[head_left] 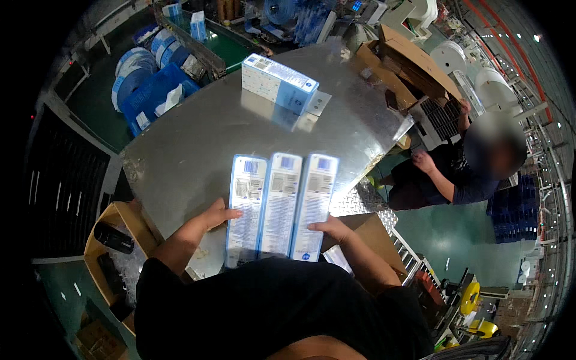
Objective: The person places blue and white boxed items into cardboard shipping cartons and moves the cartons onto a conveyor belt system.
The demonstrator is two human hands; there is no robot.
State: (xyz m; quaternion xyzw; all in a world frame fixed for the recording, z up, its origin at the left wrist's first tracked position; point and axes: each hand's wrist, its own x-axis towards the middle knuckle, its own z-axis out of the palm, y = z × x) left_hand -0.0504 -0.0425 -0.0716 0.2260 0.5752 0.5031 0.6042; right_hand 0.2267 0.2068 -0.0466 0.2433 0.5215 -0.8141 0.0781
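Three long white-and-blue packs [281,204] lie side by side on a shiny metal table [192,144], running away from me. My left hand [211,217] presses against the left pack's side near its close end. My right hand [329,228] presses against the right pack's side, so both hands squeeze the row together. A fourth white-and-blue pack [278,82] lies alone at the far side of the table.
An open cardboard box [114,246] with dark rolls stands at my left. Another box [372,237] sits at my right by a roller track. A seated person in dark clothes [456,174] works at the right. Blue crates and a conveyor are beyond the table.
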